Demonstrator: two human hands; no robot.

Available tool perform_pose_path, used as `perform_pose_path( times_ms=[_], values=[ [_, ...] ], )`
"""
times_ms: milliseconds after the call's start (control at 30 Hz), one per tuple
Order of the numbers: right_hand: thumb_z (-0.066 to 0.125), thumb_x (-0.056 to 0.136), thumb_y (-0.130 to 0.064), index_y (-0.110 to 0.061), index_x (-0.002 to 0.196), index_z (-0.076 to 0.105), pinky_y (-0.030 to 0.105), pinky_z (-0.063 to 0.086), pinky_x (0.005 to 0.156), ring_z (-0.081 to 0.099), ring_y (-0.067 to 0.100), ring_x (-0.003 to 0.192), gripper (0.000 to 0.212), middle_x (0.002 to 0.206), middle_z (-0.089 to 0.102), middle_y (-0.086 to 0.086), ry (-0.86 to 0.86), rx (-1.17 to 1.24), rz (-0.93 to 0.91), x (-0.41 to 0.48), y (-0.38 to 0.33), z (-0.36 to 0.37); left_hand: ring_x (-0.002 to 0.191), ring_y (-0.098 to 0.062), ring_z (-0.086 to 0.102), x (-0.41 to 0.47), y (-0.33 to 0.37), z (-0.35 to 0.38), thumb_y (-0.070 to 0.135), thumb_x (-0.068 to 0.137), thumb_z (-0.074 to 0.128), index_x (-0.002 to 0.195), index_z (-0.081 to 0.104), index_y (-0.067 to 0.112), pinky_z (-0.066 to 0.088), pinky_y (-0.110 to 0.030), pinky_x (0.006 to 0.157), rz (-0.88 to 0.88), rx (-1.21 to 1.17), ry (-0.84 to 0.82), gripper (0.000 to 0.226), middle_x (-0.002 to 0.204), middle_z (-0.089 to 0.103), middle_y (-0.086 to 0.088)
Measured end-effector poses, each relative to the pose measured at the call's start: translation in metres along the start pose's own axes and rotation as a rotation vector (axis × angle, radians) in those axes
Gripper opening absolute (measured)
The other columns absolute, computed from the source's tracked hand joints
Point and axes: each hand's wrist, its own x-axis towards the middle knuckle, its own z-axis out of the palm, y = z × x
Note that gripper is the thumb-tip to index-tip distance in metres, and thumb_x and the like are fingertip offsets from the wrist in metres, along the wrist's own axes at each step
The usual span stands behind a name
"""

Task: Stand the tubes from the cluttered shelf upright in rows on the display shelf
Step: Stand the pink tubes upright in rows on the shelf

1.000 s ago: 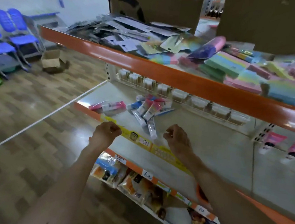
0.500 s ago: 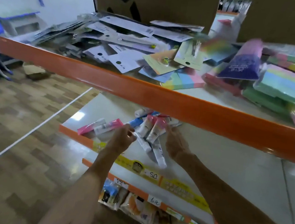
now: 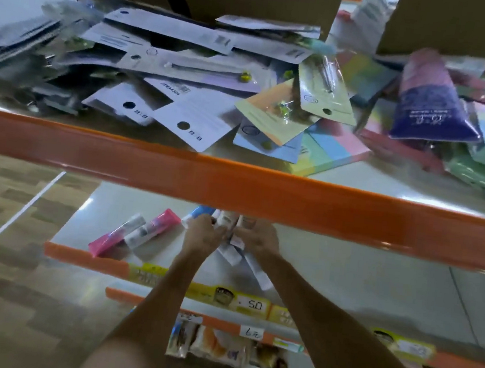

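Several tubes lie in a loose pile on the pale middle shelf [image 3: 344,283]. My left hand [image 3: 202,235] curls its fingers on a white tube [image 3: 222,218] at the pile's left side. My right hand [image 3: 256,238] grips another white tube [image 3: 247,221] right beside it, and the two hands nearly touch. Two more white tubes [image 3: 231,255] stick out toward me from under the hands. A blue tube [image 3: 202,211] lies just behind my left hand. Two pink-and-white tubes [image 3: 154,226] lie flat to the left. The back of the pile is hidden by the upper shelf.
An orange shelf edge [image 3: 264,197] juts out just above my hands. On top of it lie carded packets [image 3: 188,117] and pastel packs [image 3: 329,151]. Yellow price labels [image 3: 251,304] line the middle shelf's front; snack bags [image 3: 216,347] hang below. Wood-look floor lies to the left.
Both hands have moved forward from the shelf's front edge into the tube pile and closed on tubes. My head has come closer, and the upper shelf now covers the pile's back.
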Motion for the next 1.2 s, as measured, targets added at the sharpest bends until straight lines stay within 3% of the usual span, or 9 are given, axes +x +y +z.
perform_pose_path(
  times_ms=[100,200,300,433,600,700,900,1133,1200],
  values=[
    [0.067,0.081,-0.03,-0.019,0.073,0.052,0.037,0.052,0.08,0.065,0.027,0.094,0.021,0.102,0.069,0.007,0.13,0.02,0.032,-0.017,-0.006,-0.011,0.057,-0.022,0.052,-0.006,0.0,-0.011,0.03,0.081,0.061,0.056,0.055,0.008,0.037,-0.029,0.057,-0.039,-0.034,-0.064,0.034,0.052,0.052,-0.002],
    [0.072,0.077,-0.035,-0.013,0.101,0.052,0.041,0.055,0.078,0.066,0.03,0.09,0.038,0.102,0.067,0.009,0.204,0.087,0.076,-0.035,-0.004,-0.028,0.057,-0.018,0.052,-0.016,0.013,-0.018,0.044,0.064,0.062,0.054,0.066,0.011,0.04,-0.031,0.061,-0.026,-0.196,-0.131,0.034,0.055,0.055,-0.008],
    [0.073,0.066,-0.037,-0.008,0.102,0.049,0.05,0.058,0.071,0.068,0.033,0.083,0.052,0.096,0.066,0.012,0.265,0.114,0.061,-0.048,0.012,-0.049,0.057,-0.02,0.059,-0.032,0.039,-0.014,0.022,0.074,0.073,0.046,0.063,0.017,0.055,-0.04,0.071,-0.048,-0.361,-0.217,0.03,0.063,0.06,-0.014],
    [0.068,0.057,-0.045,-0.009,0.105,0.051,0.049,0.058,0.074,0.069,0.035,0.086,0.063,0.098,0.068,0.014,0.334,0.137,0.125,-0.076,0.037,-0.083,0.058,-0.021,0.061,-0.066,0.084,0.016,-0.005,0.084,0.067,0.071,0.058,-0.001,0.059,-0.028,0.058,-0.122,-0.575,-0.342,0.016,0.082,0.061,-0.02],
    [0.072,0.071,-0.036,-0.008,0.111,0.05,0.039,0.054,0.082,0.067,0.035,0.094,0.054,0.107,0.065,0.014,0.432,0.13,0.227,-0.134,0.08,-0.143,0.042,-0.012,0.059,-0.112,0.129,0.073,-0.014,0.083,0.061,0.066,0.059,-0.006,0.056,-0.023,0.049,-0.13,-0.65,-0.507,0.02,0.054,0.062,-0.01],
    [0.072,0.072,-0.035,-0.005,0.109,0.051,0.04,0.053,0.08,0.064,0.034,0.097,0.052,0.102,0.063,0.014,0.496,0.158,0.266,-0.173,0.124,-0.188,0.04,-0.013,0.058,-0.139,0.158,0.119,-0.015,0.082,0.062,0.051,0.062,0.001,0.056,-0.027,0.05,-0.127,-0.636,-0.552,0.035,0.05,0.061,-0.01],
    [0.068,0.083,-0.027,-0.002,0.106,0.055,0.025,0.041,0.053,0.06,0.018,0.072,0.036,0.09,0.061,0.011,0.566,0.237,0.308,-0.251,0.231,-0.29,0.041,-0.013,0.059,-0.228,0.221,0.217,-0.01,0.081,0.066,0.077,0.064,-0.005,0.053,-0.021,0.047,-0.146,-0.625,-0.694,0.007,0.051,0.063,-0.009],
    [0.073,0.08,-0.031,-0.009,0.095,0.049,0.031,0.043,0.066,0.057,0.019,0.084,0.036,0.088,0.057,0.003,0.64,0.163,0.338,-0.325,0.343,-0.404,0.043,-0.014,0.061,-0.332,0.306,0.317,-0.007,0.078,0.07,0.094,0.065,-0.011,0.048,-0.021,0.043,-0.06,-0.6,-0.745,0.018,0.055,0.066,-0.009],
    [0.073,0.077,-0.033,-0.009,0.098,0.051,0.036,0.051,0.073,0.061,0.022,0.088,0.038,0.091,0.063,0.004,0.646,0.161,0.314,-0.328,0.361,-0.422,0.055,-0.018,0.066,-0.347,0.324,0.329,-0.007,0.077,0.072,0.102,0.064,-0.009,0.05,-0.021,0.046,-0.065,-0.613,-0.746,0.026,0.072,0.069,-0.015]
  ],
)
